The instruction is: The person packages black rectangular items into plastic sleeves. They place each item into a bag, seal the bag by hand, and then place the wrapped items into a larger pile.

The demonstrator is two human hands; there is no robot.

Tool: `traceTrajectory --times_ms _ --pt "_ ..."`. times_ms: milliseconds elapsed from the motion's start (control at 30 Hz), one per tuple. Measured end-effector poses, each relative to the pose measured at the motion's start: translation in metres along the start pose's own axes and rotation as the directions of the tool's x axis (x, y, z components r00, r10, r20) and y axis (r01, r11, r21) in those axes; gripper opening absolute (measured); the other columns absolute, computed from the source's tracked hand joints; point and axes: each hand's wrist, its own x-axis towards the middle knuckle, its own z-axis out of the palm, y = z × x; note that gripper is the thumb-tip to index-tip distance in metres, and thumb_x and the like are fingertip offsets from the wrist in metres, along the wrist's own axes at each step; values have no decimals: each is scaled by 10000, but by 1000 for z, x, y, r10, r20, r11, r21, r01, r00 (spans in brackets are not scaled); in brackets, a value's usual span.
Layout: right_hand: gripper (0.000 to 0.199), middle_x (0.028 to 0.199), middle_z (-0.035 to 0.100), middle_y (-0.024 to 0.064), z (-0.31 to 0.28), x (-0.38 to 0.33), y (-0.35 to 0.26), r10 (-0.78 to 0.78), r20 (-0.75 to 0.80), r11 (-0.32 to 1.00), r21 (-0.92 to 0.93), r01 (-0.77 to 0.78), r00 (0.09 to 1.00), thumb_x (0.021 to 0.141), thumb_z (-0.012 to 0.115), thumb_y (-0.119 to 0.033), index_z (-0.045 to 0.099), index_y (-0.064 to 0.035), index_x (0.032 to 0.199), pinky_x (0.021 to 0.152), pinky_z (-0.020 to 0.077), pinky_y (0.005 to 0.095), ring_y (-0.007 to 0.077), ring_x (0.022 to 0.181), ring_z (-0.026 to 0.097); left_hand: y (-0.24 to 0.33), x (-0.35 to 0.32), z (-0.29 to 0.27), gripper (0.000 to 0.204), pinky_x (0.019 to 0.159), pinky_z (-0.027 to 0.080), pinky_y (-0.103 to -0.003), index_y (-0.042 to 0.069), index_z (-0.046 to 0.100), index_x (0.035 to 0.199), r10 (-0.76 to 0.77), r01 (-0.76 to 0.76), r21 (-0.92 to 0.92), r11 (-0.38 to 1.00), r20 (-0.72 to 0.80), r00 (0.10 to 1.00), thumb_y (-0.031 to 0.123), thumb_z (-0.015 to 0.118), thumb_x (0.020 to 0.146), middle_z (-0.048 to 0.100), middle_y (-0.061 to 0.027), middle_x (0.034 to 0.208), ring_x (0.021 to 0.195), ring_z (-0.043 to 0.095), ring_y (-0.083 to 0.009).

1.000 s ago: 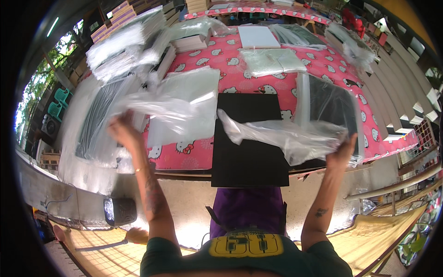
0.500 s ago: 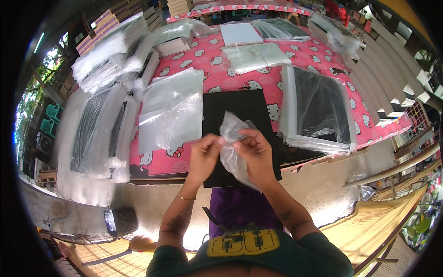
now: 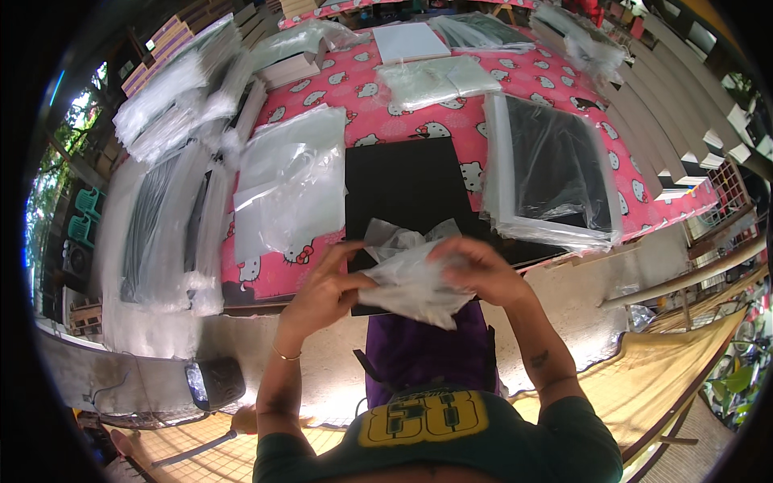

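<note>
While held up over the near edge of the counter (image 3: 338, 266), crumpled clear plastic bag (image 3: 415, 278) bunched between both hands, in front of the chest in the head view. Left hand (image 3: 326, 290) on the bag's left side, fingers (image 3: 342, 253) curled and pinching the film, thumb pressed against its lower left edge. Right hand (image 3: 475, 270) on the bag's right side, fingers (image 3: 447, 249) bent over the top of the film and closed on it. Bag's upper flap sticking up loose between the two hands, lower corner hanging down over a purple garment (image 3: 427, 354).

Directly behind the bag, flat black sheet (image 3: 407, 189) lying on the pink patterned cloth (image 3: 362, 121) that covers the counter, its near edge hidden by the hands. Just left of the sheet, loose pile of clear bags (image 3: 286, 181) spread flat. Just right of it, stack of black sheets already in clear bags (image 3: 555, 173), tilted slightly. Farther back, folded clear film (image 3: 439, 80) and a white board (image 3: 411, 40). Along the left side, long heaps of bagged stock (image 3: 161, 217) hanging over the counter's side. Thin bracelet (image 3: 283, 354) on the left wrist.
</note>
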Motion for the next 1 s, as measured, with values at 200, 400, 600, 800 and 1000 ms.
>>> traceTrajectory --times_ms 200,400,600,800,1000 --pt "276 1081 497 137 21 11 -32 10 -145 205 -968 -144 989 788 595 -70 607 -108 1062 707 531 427 333 844 632 21 39 2 155 854 481 -388 -22 668 811 -131 130 166 977 -1 991 62 677 682 602 -156 1055 937 597 -332" --pt "430 1123 524 152 -33 -21 -75 62 -448 105 -886 -452 892 731 737 -335 648 -59 1049 703 518 408 331 830 630 21 39 -46 185 774 503 -417 -42 651 814 -36 204 538 818 -306 951 140 636 785 597 -178 1094 848 626 -354" --pt "413 1085 581 150 -49 -36 -36 -144 53 907 -392 153 988 782 676 -396 666 -42 994 886 473 362 262 1046 573 24 -7 -49 240 806 476 -377 -19 629 890 -82 95 -894 439 65 995 188 692 786 622 -168 1066 953 605 -359" --pt "395 974 633 93 -54 -50 -21 437 283 876 -350 -333 854 829 679 -289 617 23 1063 719 490 310 153 842 592 23 2 -29 209 705 543 -367 -13 595 1020 -127 22 -876 482 -45 991 119 591 858 656 -107 901 775 662 -229" --pt "496 1033 603 116 -102 -90 59 148 301 911 330 -248 942 863 635 -275 496 43 1217 833 489 332 215 874 606 16 -7 0 336 730 548 -298 -1 636 1001 -349 641 -761 102 576 739 301 625 854 638 -82 816 780 648 -173"
